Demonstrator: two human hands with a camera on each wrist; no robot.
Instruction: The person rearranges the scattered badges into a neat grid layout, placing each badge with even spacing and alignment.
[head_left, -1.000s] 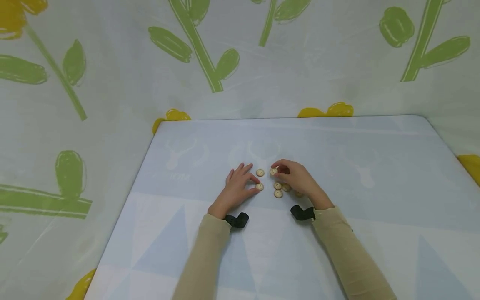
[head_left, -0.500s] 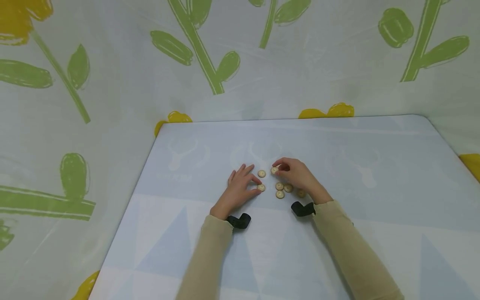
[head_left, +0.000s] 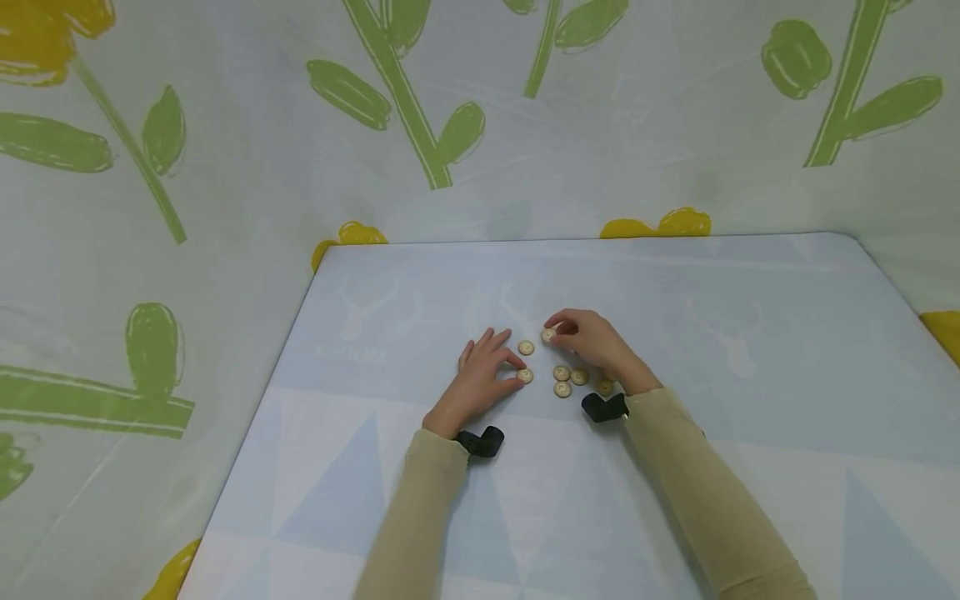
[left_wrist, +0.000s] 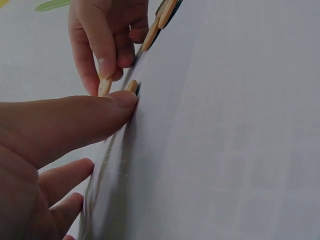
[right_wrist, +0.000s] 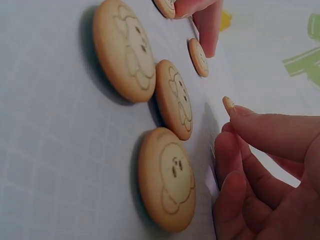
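With thumb and forefinger, my left hand [head_left: 474, 382] pinches a round biscuit [head_left: 526, 377] that lies on the table; its other fingers spread over the surface. My right hand [head_left: 597, 343] holds another biscuit [right_wrist: 228, 105] between thumb and fingertips, edge-on in the right wrist view and apparently just off the table. A loose biscuit [head_left: 527, 347] lies between the two hands. Nearer me, three biscuits sit close together, one of them the front biscuit [head_left: 562, 389]. One more biscuit [head_left: 605, 387] is partly hidden by the right wrist. Simple animal faces mark the biscuits [right_wrist: 167, 180].
A pale blue and white patterned cloth covers the table [head_left: 420, 292]. Black wrist cameras, such as the left one [head_left: 486, 442], sit under both wrists close to the table. Behind the far edge hangs a light backdrop [head_left: 247, 150] with green stems and yellow flowers.
My right hand has moved slightly away from me with its biscuit, leaving the biscuit by its wrist more visible. The left hand stays at its biscuit. The head view has shifted a little.
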